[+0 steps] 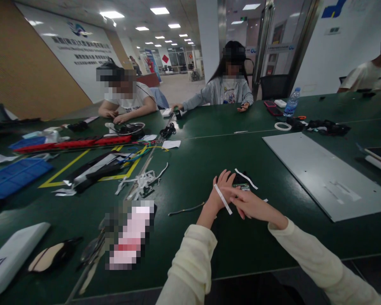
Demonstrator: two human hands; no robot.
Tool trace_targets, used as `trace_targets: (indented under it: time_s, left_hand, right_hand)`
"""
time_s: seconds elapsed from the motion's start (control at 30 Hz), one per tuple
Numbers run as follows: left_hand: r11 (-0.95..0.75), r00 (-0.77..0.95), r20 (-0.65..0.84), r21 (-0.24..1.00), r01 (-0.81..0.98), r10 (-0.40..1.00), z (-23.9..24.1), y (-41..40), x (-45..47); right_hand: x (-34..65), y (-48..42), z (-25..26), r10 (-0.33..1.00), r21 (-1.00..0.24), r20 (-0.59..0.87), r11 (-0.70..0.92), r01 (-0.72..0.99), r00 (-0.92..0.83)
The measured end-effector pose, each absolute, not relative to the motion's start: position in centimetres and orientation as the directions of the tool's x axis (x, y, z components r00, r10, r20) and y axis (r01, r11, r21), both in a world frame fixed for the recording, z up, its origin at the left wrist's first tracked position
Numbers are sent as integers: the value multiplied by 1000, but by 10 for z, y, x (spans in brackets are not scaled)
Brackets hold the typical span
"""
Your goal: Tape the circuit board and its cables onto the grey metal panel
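Observation:
My left hand [218, 195] is over the green table with its fingers stretched out and apart. A narrow white strip [222, 199] lies across the back of it, near the wrist. My right hand [252, 205] crosses over from the right, index finger extended onto the left hand close to the strip. Its other fingers hang lower, apart, partly hidden. Just beyond both hands is a small green circuit board [242, 187], with a black item beside it, partly covered. A second white strip [246, 178] curls behind the board. A thin dark cable [186, 209] runs left of my left wrist.
White strip scraps [143, 183] are heaped to the left, above a phone [131, 235]. A large grey panel [324, 169] lies on the right. Blue trays [17, 178], a white box [15, 258] and a mouse [52, 256] are far left. Two people sit opposite.

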State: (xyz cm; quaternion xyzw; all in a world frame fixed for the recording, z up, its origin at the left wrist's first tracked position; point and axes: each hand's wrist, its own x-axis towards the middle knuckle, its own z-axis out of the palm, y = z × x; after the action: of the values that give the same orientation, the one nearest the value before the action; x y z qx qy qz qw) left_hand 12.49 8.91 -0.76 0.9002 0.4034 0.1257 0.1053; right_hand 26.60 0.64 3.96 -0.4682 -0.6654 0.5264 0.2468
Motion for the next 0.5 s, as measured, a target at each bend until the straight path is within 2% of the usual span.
trace_targets:
  time_s: [0.1, 0.2, 0.23, 0.3, 0.33, 0.4, 0.5]
  left_hand:
    - [-630, 611, 174, 337, 700, 772, -7, 92, 123]
    - [-600, 606, 127, 400, 693, 785, -2, 97, 118]
    - [-592, 617, 90, 418, 689, 782, 1, 98, 115]
    - [-584, 645, 17, 443, 680, 764, 6, 99, 111]
    - [-588, 662, -10, 450, 672, 749, 8, 100, 109]
    - [-602, 693, -46, 456, 655, 720, 11, 100, 105]
    - [-606, 711, -81, 461, 648, 699, 11, 102, 101]
  right_hand:
    - [302, 20, 42, 945, -933, -141, -26, 360, -295]
    - [361, 37, 31, 998, -846, -4, -33, 533, 55]
    - [383, 42, 22, 978, -767, 85, -57, 639, 189]
    - [421, 48, 0, 899, -535, 233, -200, 821, 371]
    - [437, 50, -13, 852, -432, 265, -313, 846, 451]
    - [461, 52, -39, 768, -302, 289, -493, 816, 571]
    - [478, 52, -66, 739, -219, 229, -595, 773, 634]
